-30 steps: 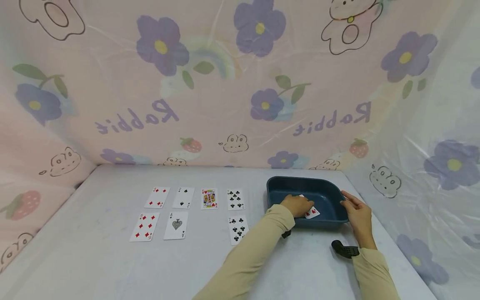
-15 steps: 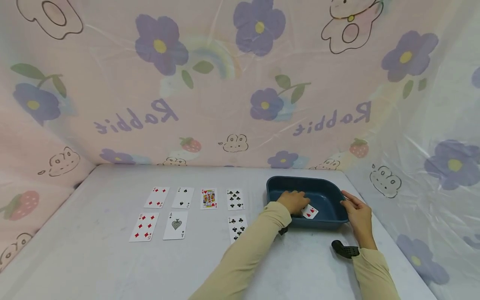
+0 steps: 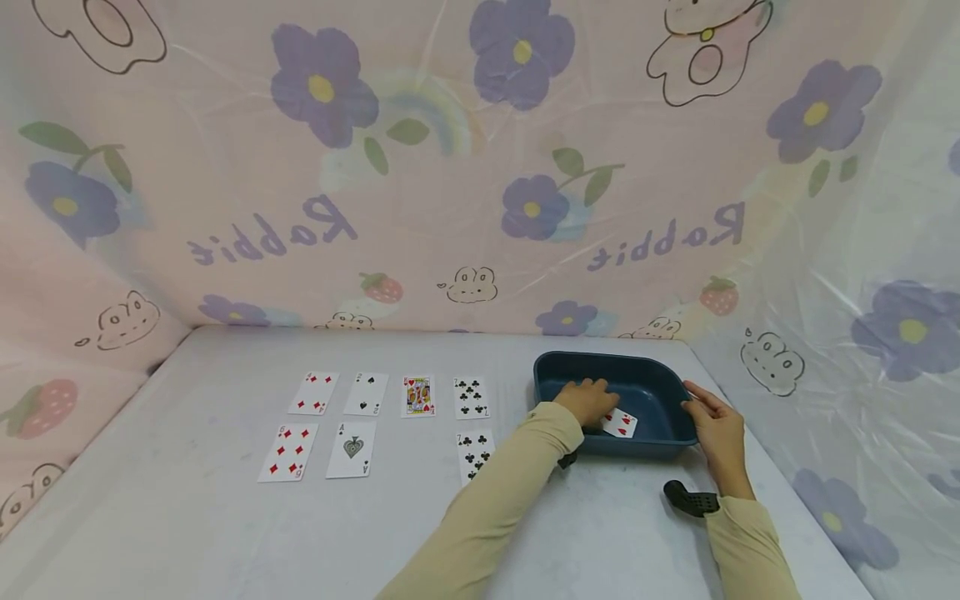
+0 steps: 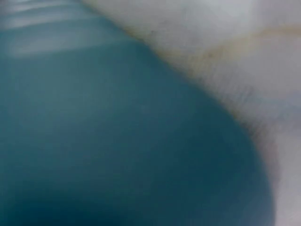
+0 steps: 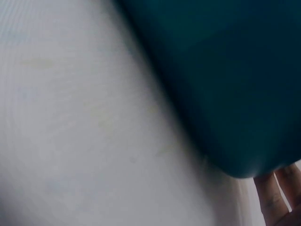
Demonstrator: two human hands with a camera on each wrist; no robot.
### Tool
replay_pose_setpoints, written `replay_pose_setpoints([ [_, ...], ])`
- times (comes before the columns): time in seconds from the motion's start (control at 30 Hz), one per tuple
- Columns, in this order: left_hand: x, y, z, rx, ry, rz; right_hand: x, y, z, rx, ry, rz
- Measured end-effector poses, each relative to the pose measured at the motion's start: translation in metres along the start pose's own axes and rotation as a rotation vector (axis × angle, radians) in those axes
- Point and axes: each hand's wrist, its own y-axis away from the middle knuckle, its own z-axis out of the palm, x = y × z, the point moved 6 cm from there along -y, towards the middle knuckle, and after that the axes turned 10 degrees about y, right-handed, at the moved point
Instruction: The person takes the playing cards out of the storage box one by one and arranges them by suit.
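Observation:
A dark blue plastic tub [image 3: 651, 398] stands on the right side of the table. My left hand [image 3: 587, 402] reaches inside it over the near left part, fingers bent downward and fingertips hidden. A playing card with red hearts [image 3: 620, 423] shows beside that hand, its left part covered; I cannot tell whether the fingers hold it. My right hand [image 3: 717, 432] grips the tub's right rim with thumb and fingers. In the right wrist view, fingers [image 5: 270, 197] touch the tub's edge [image 5: 225, 117]. Only the tub's blurred outer wall [image 4: 131, 122] fills most of the left wrist view.
Left of the tub, face-up cards lie in two rows: a four of diamonds [image 3: 312, 393], two of spades [image 3: 366, 394], king of hearts [image 3: 417, 397] and seven of clubs [image 3: 471, 397] behind; a six of diamonds [image 3: 288, 452], ace of spades [image 3: 351, 450] and another seven of clubs [image 3: 474, 450] in front.
My left hand has shifted slightly left and back inside the tub, and the heart card has moved a little left. My right hand stays on the rim.

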Motion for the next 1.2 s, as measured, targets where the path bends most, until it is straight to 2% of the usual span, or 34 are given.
replay_pose_setpoints([
  [0.37,-0.009,0.001,0.002,-0.041,0.125,-0.129,0.001,0.001,0.0,-0.006,-0.014,0.018],
  [0.5,-0.011,-0.001,0.003,-0.044,0.152,-0.151,0.001,0.002,0.0,0.006,-0.009,0.021],
  [0.73,-0.013,-0.002,0.003,-0.026,0.209,-0.144,0.001,0.002,0.001,-0.001,0.004,0.01],
  [0.87,-0.012,-0.001,0.0,0.004,0.219,-0.117,0.001,0.002,0.001,-0.002,0.004,0.011],
  [1.2,-0.007,0.002,-0.008,0.103,0.135,-0.003,-0.001,0.002,-0.001,-0.003,0.01,0.004],
])
